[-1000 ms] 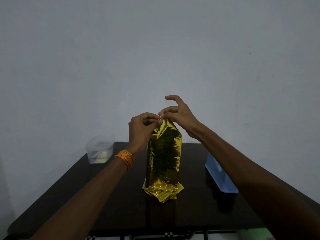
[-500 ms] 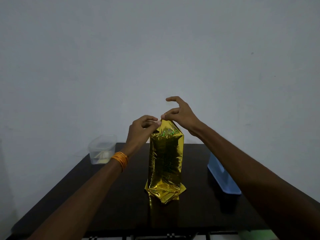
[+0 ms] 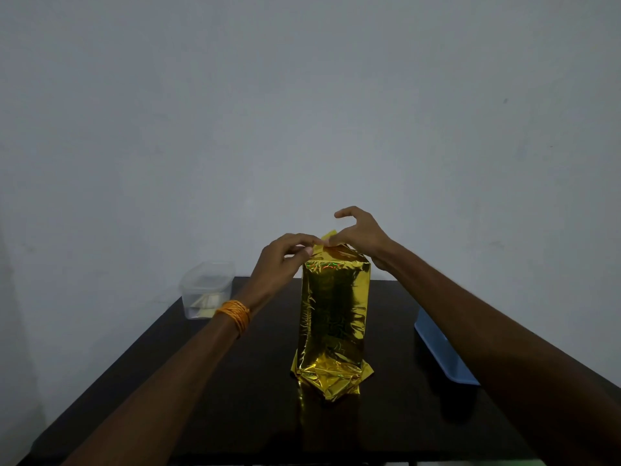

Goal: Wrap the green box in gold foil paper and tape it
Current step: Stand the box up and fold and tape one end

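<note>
Head view shows me the foil-wrapped box [image 3: 334,317] standing upright on the table [image 3: 235,415] — I'd guess so its open end faces up — left hand [image 3: 282,260] and right hand [image 3: 361,235] both pinching the top flap [image 3: 327,237], holding it closed for taping.

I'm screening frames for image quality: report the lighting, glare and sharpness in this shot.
Head view: dim, flat light; the gold foil throws glare and reflects in the glossy black table; the wide-angle lens stretches the forearms at the edges; left hand and right hand look sharp.
</note>
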Available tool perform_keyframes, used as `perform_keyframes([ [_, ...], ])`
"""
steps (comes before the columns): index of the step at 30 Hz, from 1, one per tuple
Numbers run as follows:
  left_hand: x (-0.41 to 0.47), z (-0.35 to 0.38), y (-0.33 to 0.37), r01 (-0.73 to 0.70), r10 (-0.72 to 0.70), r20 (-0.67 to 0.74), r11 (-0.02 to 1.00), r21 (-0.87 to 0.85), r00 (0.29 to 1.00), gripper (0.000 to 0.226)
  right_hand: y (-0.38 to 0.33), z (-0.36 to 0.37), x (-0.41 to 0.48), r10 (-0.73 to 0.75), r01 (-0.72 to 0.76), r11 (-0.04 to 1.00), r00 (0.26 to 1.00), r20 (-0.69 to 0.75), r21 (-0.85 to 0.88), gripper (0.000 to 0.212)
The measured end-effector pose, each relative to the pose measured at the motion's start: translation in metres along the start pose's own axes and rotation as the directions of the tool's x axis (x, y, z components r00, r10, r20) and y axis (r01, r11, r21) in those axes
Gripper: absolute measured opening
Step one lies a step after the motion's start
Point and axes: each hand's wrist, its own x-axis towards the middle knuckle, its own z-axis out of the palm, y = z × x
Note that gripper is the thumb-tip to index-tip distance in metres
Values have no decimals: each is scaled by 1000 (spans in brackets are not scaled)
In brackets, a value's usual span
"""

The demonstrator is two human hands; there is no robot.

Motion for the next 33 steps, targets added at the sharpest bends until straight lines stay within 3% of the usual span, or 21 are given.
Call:
perform_keyframes([
  [10, 4, -2, -4, -26, 18, 76, 995, 99, 997, 23, 7, 10, 2, -80, 81, 984, 997, 17, -155, 72],
  [13, 7, -2, -2, 9, -16, 86, 996, 86, 996, 22, 4, 9, -3, -127, 128, 978, 992, 17, -166, 84],
  [18, 9, -4, 3, 38, -43, 89, 997, 61, 995, 24, 8, -6, -17, -37, 46, 996, 993, -113, 77, 94],
  [23, 17, -4, 8, 133, -138, 54, 988, 74, 989, 26, 24, -12, -38, 172, -165, 937, 985, 7, 308, 86],
  [33, 30, 6, 11, 190, -196, 38, 975, 116, 980, 24, 33, -4, -39, 213, -192, 903, 977, -11, 384, 72],
])
